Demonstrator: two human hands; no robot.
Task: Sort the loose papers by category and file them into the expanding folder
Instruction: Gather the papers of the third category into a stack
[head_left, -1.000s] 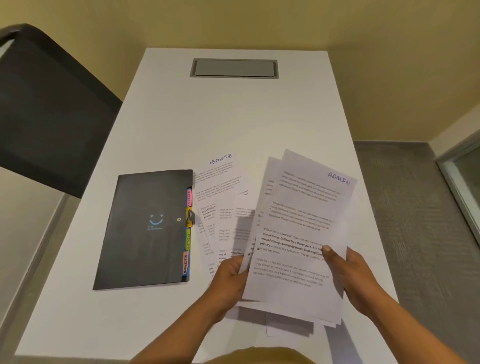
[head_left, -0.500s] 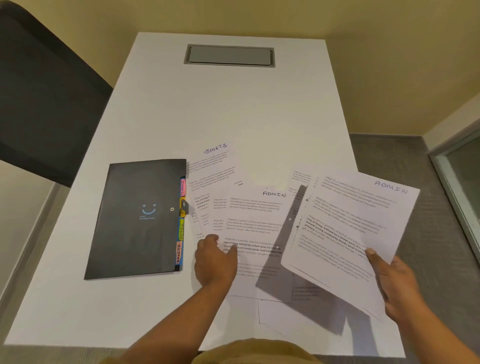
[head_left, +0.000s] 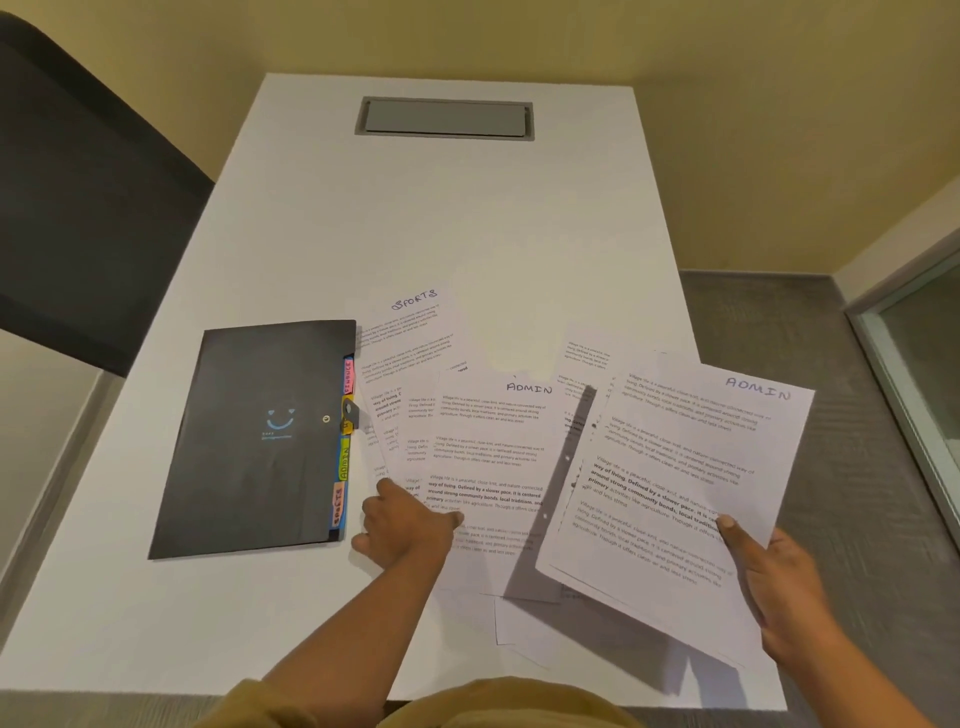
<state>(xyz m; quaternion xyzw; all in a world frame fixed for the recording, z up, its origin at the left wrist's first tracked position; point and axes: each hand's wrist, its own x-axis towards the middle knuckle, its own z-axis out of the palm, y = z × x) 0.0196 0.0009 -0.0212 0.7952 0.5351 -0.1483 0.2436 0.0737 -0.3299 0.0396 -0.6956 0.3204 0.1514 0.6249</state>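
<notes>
Pinching the ADMIN sheets (head_left: 675, 493) by their lower edge at frame right, the right hand (head_left: 779, 587) carries them; they are probably light and limp. The left hand (head_left: 405, 525) rests relaxed on the loose papers (head_left: 488, 452) at centre.

A white table (head_left: 311, 249) with a grey cable hatch (head_left: 444, 118), beside a dark chair (head_left: 78, 208).

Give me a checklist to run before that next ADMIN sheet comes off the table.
1. The right hand grips the held stack, top sheet headed ADMIN: ok.
2. The table sheet under the left hand reads ADMIN too: ok.
3. The left hand's hold on it: cannot tell, it only rests there.
4. The expanding folder open for filing: not ok, cover shut.
5. The ADMIN tab readable on its edge: ok.
</notes>
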